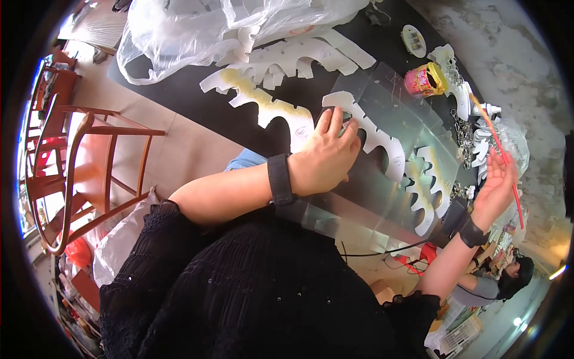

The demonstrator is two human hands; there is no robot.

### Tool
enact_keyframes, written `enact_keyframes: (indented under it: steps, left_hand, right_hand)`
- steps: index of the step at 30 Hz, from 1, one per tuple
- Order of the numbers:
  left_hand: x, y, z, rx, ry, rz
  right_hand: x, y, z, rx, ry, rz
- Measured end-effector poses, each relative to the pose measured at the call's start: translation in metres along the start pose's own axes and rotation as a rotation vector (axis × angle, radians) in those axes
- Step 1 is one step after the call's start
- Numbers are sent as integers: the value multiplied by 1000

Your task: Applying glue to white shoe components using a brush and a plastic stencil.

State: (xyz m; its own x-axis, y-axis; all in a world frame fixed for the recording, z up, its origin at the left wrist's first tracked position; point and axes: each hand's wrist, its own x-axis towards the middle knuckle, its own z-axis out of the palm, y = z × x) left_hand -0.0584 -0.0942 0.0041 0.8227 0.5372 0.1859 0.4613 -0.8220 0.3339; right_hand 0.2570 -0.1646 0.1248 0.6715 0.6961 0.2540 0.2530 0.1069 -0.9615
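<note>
My left hand [326,152] lies palm down with its fingers stretched out over the upper left end of a white scalloped cut-out piece [382,142]. That piece rests on a clear glossy sheet [373,191] on the black table. To the left of the hand lies another cut-out [269,103], with yellow-brown smears along its edge. At the right, my right hand [497,182] is raised and closed round a thin red-handled brush [501,143]. Its yellowish tip points up and away from me. The hand's fingers are slightly blurred.
A pink jar with a yellow rim [421,82] stands near the far right, close to a white oval object [413,40]. Stained cut-outs [423,200] lie right of the sheet. Plastic bags [173,36] cover the far left. A wooden chair [84,137] stands left; another person [484,284] is at right.
</note>
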Motion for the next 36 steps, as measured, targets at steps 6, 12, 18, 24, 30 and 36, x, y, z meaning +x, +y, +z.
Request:
enact_keyframes:
  steps: [6,12,18,24,30,36]
  left_hand:
    - [4,-6,-10,-24,-37,42]
    - [6,-11,-6,0,-105,10]
    - [5,-10,-7,8,-106,40]
    - [4,-10,-6,27,-104,30]
    - [4,-9,-8,32,-124,37]
    - [4,-9,-7,34,-100,28]
  right_hand:
    - [-10,17,-11,525,-219,393]
    - [-53,4,70,201,-445,339]
    - [-70,14,106,85,-551,248]
    - [-73,19,116,-60,-578,210]
    - [-71,16,105,-54,-560,220]
    - [-70,12,90,-135,-535,217]
